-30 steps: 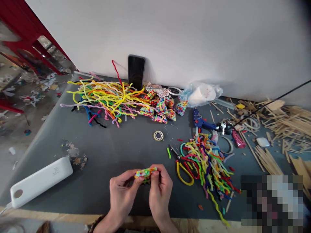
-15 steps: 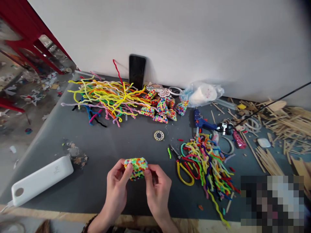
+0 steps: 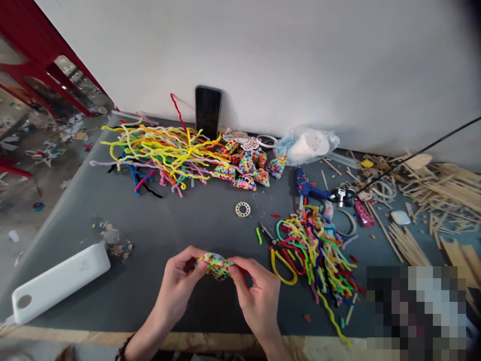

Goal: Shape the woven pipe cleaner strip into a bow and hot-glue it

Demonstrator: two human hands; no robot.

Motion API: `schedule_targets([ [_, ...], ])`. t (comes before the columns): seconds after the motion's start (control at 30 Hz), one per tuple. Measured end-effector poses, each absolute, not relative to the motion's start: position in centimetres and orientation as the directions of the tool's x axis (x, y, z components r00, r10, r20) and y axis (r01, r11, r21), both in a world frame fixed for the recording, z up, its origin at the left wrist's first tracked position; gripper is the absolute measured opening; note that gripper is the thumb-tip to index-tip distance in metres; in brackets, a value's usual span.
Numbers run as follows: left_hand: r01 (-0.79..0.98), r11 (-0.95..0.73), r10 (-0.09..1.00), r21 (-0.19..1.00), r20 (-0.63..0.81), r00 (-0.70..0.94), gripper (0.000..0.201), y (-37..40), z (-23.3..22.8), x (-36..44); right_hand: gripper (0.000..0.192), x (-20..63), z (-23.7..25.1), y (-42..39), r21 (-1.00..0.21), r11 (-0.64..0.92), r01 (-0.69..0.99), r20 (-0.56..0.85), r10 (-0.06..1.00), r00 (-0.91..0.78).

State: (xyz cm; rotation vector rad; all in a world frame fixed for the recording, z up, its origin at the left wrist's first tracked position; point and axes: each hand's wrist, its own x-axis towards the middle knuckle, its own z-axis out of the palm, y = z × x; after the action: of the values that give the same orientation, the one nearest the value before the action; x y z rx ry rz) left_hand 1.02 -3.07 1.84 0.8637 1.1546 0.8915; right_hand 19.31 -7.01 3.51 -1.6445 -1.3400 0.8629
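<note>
Between my hands is a small multicoloured woven pipe-cleaner piece (image 3: pixel 216 264), bent in a curve above the dark tabletop. My left hand (image 3: pixel 184 281) pinches its left end between thumb and fingers. Its right end is gripped the same way by my right hand (image 3: pixel 257 288). The underside of the piece is partly hidden by my fingers. To the right of my right hand lie scissors (image 3: pixel 283 265) with yellow and red handles. Several similar woven pieces (image 3: pixel 246 168) sit in a cluster at the back of the table.
Long pipe cleaners (image 3: pixel 161 145) are heaped at the back left, before a leaning phone (image 3: pixel 208 111). Cut pipe cleaners (image 3: pixel 323 250) lie right, near a blue glue gun (image 3: pixel 310 186). A white power bank (image 3: pixel 62 283) rests at the left; wooden sticks (image 3: pixel 436 188) spread far right.
The woven piece has gone from flat and facing me to tilted and curved. My right hand has shifted slightly right, and the whole view has moved a little.
</note>
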Motion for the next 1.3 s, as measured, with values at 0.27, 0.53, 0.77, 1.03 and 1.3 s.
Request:
schedule_targets([
  [0.27,-0.345,0.482,0.876,0.805,-0.435,0.21,0.051,-3.0,2.7,2.0,0.032,18.9,2.3,-6.4,-0.938,-0.342,-0.062,-0.344,0.89,0.3],
  [0.53,-0.272,0.443,0.862,0.854,-0.323,0.39,0.061,-3.7,1.9,1.5,0.032,19.2,2.0,-6.5,-0.922,-0.109,0.372,-0.007,0.964,0.265],
  [0.77,-0.214,0.33,0.891,0.919,-0.228,0.392,0.077,-3.6,1.4,1.6,0.074,19.0,2.7,-6.8,-0.979,-0.008,0.205,-0.004,1.0,0.021],
  [1.03,-0.09,0.159,0.91,0.983,-0.11,0.4,0.094,-3.3,1.8,1.0,0.079,19.9,3.3,-6.5,-0.991,-0.018,0.129,-0.032,0.994,-0.1],
  [1.3,-0.03,0.107,0.882,0.994,-0.081,0.465,0.074,-2.9,2.4,0.7,0.072,19.8,3.1,-6.9,-0.997,0.006,0.071,0.001,0.998,-0.069],
])
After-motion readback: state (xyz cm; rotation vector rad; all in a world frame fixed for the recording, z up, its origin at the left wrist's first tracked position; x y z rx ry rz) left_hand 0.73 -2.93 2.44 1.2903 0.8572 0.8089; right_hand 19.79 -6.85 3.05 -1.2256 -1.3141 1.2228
